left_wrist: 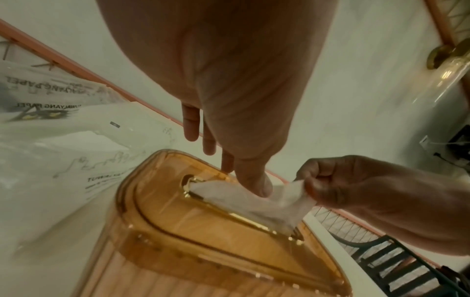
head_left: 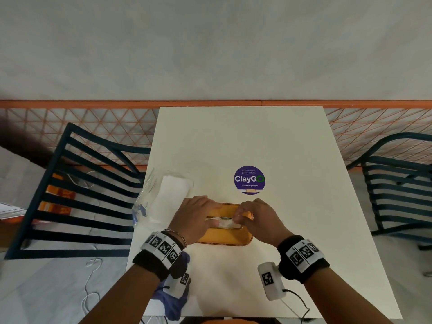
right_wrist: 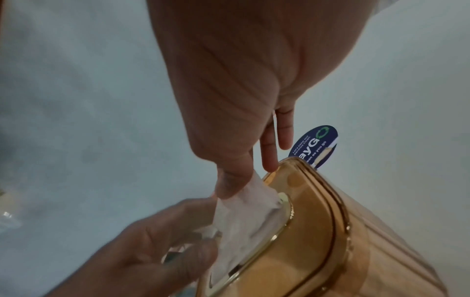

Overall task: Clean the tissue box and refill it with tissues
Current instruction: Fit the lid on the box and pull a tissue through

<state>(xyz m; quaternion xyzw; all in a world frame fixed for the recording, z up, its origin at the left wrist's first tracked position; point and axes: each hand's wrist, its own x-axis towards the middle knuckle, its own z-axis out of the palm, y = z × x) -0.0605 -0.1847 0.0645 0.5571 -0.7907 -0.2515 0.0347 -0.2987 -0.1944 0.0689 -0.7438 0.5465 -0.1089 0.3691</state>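
An amber see-through tissue box stands on the white table right in front of me. A white tissue sticks up out of the gold-rimmed slot in its lid. My left hand is at the tissue's left end, with its thumb on the tissue and its other fingers reaching to the box's far edge. My right hand pinches the tissue's right end between thumb and fingers. The inside of the box is hidden.
A clear plastic pack of white tissues lies left of the box. A round purple ClayGo sticker is on the table behind it. A blue cloth lies at the near left edge. Dark slatted chairs flank the table.
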